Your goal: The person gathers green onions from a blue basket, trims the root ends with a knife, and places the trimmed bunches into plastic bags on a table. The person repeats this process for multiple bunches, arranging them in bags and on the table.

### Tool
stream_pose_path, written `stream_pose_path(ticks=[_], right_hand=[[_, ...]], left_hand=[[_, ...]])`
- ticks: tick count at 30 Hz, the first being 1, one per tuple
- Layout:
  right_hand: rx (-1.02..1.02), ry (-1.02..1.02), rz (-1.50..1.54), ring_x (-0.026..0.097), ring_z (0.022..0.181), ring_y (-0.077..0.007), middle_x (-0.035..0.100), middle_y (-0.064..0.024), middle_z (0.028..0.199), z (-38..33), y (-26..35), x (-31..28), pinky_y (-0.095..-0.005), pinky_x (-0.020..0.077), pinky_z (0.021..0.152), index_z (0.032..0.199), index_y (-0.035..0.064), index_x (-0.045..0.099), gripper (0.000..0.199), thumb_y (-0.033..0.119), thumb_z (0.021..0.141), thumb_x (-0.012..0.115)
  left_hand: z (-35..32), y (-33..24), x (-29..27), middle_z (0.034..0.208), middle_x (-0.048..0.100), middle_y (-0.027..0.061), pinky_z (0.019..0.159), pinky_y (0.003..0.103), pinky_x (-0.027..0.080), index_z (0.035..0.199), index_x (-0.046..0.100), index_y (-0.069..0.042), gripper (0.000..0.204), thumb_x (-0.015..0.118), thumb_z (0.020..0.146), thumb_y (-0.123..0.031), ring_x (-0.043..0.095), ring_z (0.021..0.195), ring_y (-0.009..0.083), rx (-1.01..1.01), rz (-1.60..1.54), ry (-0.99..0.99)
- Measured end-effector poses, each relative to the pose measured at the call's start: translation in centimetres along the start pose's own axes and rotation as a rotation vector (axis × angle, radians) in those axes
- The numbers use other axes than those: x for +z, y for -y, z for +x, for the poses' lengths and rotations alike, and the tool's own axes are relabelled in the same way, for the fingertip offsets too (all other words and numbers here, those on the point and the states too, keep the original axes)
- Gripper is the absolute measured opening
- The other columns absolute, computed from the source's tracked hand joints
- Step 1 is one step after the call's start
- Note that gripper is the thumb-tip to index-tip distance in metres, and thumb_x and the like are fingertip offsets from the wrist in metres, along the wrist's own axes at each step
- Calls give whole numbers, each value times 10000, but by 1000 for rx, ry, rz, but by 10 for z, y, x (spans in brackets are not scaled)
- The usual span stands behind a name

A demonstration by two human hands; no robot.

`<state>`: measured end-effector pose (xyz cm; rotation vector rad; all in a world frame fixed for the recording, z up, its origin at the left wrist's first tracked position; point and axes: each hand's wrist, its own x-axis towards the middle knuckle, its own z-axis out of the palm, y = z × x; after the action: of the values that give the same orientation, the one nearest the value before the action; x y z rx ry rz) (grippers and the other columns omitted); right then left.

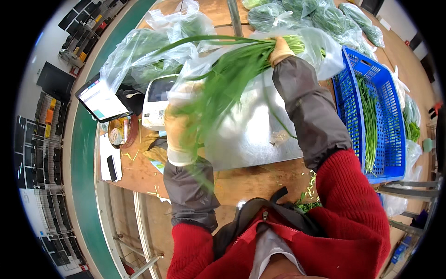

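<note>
My right hand (280, 51), in a tan glove, is closed round the stems of a bunch of garlic chives (237, 69). Its pale stem ends point right and its long flat leaves droop left, smeared by motion. A clear plastic bag (329, 51) lies around and behind the stems. Lower on the left is my gloved left hand (176, 132), behind the hanging leaves and next to more clear plastic; its fingers are hidden. Under the bunch is a shiny metal plate (251, 139), with a white device (154, 104) with a dark display at its left.
At right, a blue plastic basket (400, 135) holds loose green stalks (368, 116). Bagged greens (325, 18) lie along the back, and another bag of greens (153, 60) at far left. A tablet (103, 100), a round bowl (121, 132) and a phone (111, 168) occupy the table's left side.
</note>
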<state>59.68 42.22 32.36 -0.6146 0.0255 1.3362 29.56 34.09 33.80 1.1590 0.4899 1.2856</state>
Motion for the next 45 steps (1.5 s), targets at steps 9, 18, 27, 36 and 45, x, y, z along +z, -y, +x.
stream_pose_path(ticks=[9, 18, 27, 36, 45], right_hand=[[-1085, 1, -1721, 602, 831, -295, 625, -166, 930, -20, -3, -47, -345, 481, 768, 1028, 40, 591, 242, 148, 812, 571], [-927, 22, -1092, 525, 1114, -217, 546, -155, 1215, -153, 43, -52, -310, 402, 949, 1251, -35, 484, 568, 138, 759, 709], [-578, -189, -1908, 547, 1063, -310, 590, -209, 1087, -102, 185, -173, -384, 398, 939, 1178, -72, 528, 613, 328, 739, 679], [-440, 631, -489, 534, 792, -144, 589, -103, 1030, -189, 117, 34, -254, 453, 751, 1036, -21, 554, 268, 151, 843, 624], [42, 645, -437, 508, 674, -130, 555, -69, 838, -249, 17, 31, -209, 415, 560, 1086, -9, 497, 283, 183, 878, 492]], left_hand=[[3, -34, -11, 1149, 563, 110, 807, 307, 474, 1226, 490, -7, 550, 532, 684, 79, 571, 985, 210, 136, -26, -30], [-41, -29, 32, 1276, 402, 139, 1029, 409, 295, 1322, 332, 4, 719, 710, 735, -168, 439, 1153, 269, 604, 852, -478], [-6, 5, 5, 1015, 576, 164, 830, 374, 461, 1033, 562, 29, 340, 631, 730, -110, 563, 937, 266, 399, 906, -322], [61, -103, 64, 1064, 611, 130, 878, 361, 445, 1225, 515, -9, 528, 592, 814, -331, 604, 931, 229, -13, -188, 504], [77, -63, 150, 1206, 554, 121, 991, 368, 375, 1305, 444, 1, 564, 605, 846, -284, 500, 1153, 205, 328, 514, 948]])
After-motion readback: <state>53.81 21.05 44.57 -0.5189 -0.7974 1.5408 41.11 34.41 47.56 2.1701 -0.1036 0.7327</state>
